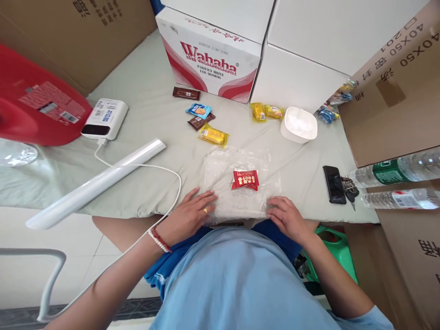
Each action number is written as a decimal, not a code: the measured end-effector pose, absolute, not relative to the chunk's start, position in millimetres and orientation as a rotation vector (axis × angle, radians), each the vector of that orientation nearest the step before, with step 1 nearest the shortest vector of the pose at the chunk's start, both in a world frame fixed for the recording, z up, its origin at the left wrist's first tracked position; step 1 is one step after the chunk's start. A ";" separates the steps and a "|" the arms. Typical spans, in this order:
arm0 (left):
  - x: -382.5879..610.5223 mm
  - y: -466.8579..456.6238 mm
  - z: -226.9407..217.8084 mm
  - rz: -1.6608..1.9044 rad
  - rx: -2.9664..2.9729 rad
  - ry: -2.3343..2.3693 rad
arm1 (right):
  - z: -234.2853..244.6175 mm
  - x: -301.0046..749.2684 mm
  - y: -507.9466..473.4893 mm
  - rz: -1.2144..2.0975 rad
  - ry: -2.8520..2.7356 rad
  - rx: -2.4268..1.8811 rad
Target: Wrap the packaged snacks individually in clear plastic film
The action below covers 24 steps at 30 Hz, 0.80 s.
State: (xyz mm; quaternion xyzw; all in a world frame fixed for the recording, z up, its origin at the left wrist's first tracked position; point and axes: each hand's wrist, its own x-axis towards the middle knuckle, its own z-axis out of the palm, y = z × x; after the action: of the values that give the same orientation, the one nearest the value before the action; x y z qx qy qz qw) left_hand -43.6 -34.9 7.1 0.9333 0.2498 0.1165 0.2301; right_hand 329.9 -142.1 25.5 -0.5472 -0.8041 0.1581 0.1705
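A person in a blue shirt [223,275] sits at a cloth-covered table [192,167], both hands resting on clear plastic [237,206] at the lower center of the frame. The left hand [196,208] lies spread on the near left corner, its grip relaxed and holding nothing visible. The right hand [285,217] curls at the near right corner; whether its grip pinches the plastic cannot be told.

The plastic, a bag or a sheet, appears laid out, creased but mostly flat. Red packets [245,178], overlapping just right of the frame's center, sit on it; no fold covers them, so any wrapping looks undone.

Beyond, at frame right, a phone [333,183] lies beside keys [349,188] and clear bottles [392,172], their contents hard to make out. A yellow snack [213,135] rests above center. At upper right, a white bowl [288,133] shows a pale, washed-out interior. Behind, at top center, a Wahaha carton [216,57] hides its contents.
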 end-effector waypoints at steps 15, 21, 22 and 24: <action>0.3 51.6 6.5 0.644 1.951 1.496 | 58.2 359.2 -12.0 0.907 -1.866 -1.836; 3.6 51.0 14.1 0.951 2.006 1.824 | 59.0 354.2 -3.4 0.638 -2.134 -2.153; 5.7 46.3 20.6 1.066 2.019 1.874 | 63.6 353.5 -1.0 0.549 -2.157 -2.164; 15.5 33.6 35.3 1.222 2.085 1.879 | 72.4 350.8 8.7 0.401 -2.169 -2.142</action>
State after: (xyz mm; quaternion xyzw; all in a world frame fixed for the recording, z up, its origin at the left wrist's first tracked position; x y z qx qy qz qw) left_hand 15.5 33.6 35.3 0.6805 0.6134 0.3988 0.0401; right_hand 350.8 8.7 72.4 -0.6964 -0.7050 0.1302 0.0335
